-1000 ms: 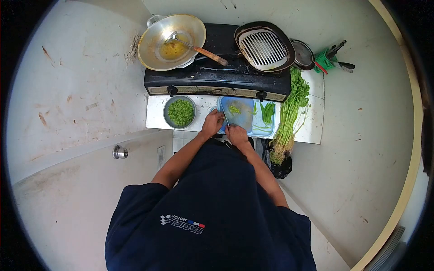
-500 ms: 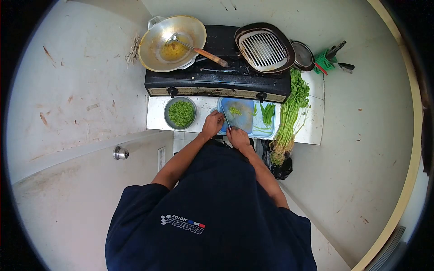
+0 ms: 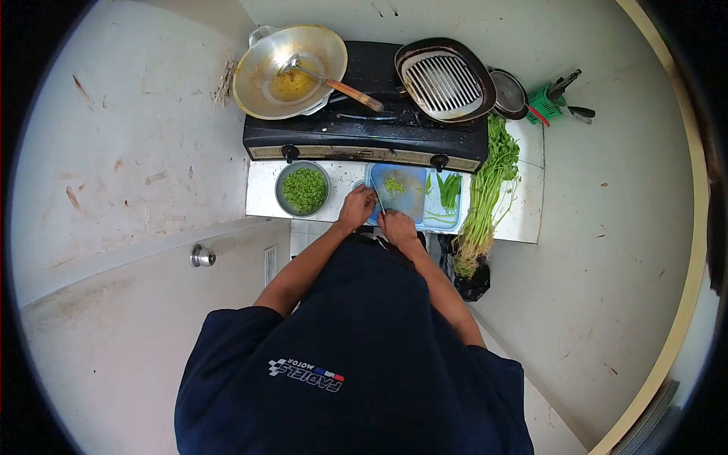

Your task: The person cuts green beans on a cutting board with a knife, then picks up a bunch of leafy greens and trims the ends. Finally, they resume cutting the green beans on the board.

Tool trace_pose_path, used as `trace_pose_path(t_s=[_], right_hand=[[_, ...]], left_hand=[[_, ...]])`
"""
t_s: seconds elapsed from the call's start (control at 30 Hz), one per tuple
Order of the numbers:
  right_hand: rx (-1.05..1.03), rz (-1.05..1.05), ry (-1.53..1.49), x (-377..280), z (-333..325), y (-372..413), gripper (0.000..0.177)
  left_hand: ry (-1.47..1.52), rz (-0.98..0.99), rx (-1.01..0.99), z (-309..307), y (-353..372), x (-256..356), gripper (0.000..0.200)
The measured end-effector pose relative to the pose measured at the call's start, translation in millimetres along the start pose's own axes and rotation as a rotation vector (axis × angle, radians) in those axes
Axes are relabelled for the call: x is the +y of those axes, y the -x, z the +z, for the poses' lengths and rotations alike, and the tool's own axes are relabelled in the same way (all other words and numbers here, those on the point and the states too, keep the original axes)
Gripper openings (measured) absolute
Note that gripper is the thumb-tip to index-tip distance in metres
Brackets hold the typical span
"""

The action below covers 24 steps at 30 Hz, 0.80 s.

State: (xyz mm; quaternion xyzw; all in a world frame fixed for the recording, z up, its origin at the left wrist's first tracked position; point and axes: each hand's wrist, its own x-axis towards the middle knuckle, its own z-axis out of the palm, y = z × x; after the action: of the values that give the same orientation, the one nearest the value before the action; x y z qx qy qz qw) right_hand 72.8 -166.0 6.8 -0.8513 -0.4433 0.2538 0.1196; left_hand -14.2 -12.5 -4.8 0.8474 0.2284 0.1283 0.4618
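My right hand [image 3: 399, 227] is closed round the handle of a knife [image 3: 378, 197], whose narrow blade points away from me over the left part of the blue cutting board [image 3: 409, 206]. Close beside the blade, at the board's left edge, my left hand [image 3: 358, 208] has its fingers curled together. Whatever is under those fingertips is hidden. A small heap of finely chopped greens [image 3: 393, 184] lies on the board just right of the blade. Longer green pieces [image 3: 449, 192] rest in the light blue tray [image 3: 443, 224] to the right.
Left of my hands stands a grey bowl [image 3: 281, 199] of chopped greens. Behind is a black stove [image 3: 364, 140] bearing a wok [image 3: 254, 87] with a ladle [image 3: 345, 91], and a grill pan [image 3: 479, 114]. A bunch of leafy stalks [image 3: 489, 178] lies at right, near a green utensil basket [image 3: 542, 102].
Both hands and the knife stay almost in place, with only a very slight shift of the right hand and blade. The bowl, board and greens look unchanged.
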Motion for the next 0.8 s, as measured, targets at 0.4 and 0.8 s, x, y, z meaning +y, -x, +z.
trace_pose_path(t_s=[0.4,0.8], right_hand=[[0.020,0.015,0.031,0.3,0.3,8.2,0.045],[0.034,0.035,-0.007,4.3,1.7,10.4,0.047]], left_hand=[[-0.023,-0.001,-0.020,-5.1,-1.9,6.0,0.011],[0.002,-0.002,-0.034,-4.6,-1.2,1.3,0.010]])
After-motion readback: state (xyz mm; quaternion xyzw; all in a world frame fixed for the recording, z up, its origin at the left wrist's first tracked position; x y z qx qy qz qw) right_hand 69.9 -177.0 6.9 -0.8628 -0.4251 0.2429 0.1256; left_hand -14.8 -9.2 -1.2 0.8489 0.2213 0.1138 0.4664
